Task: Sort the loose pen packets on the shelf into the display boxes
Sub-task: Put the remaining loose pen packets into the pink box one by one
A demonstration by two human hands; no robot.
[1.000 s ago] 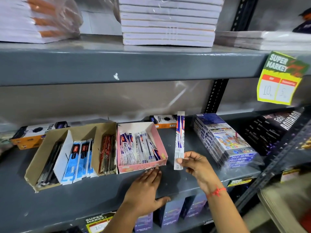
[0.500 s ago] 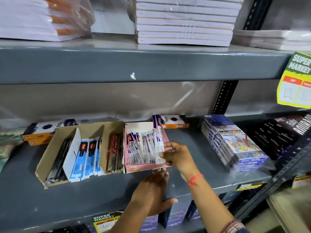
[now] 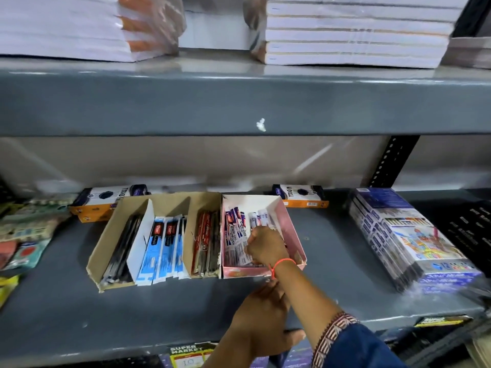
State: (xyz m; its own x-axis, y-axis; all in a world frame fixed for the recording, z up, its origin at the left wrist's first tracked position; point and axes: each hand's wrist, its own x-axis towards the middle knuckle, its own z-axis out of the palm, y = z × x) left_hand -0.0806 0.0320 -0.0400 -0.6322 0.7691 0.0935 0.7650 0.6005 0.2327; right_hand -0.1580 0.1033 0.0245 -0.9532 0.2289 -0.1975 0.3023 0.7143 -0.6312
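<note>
Pink box point(image 3: 291, 235) on the shelf point(image 3: 332, 261) takes the packet point(image 3: 240, 236): right hand point(image 3: 264, 245), fingers closed on it, should slide it flat beside its matches. Left hand point(image 3: 261, 314) rests open below, steadying.

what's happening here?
A person is sorting pen packets on a grey shelf. The right hand is down inside the pink box, among the blue-and-white packets; whether it grips one is hidden. The left hand rests on the shelf at the box's front. The cardboard box beside it holds black, blue and red packets in separate compartments.
</note>
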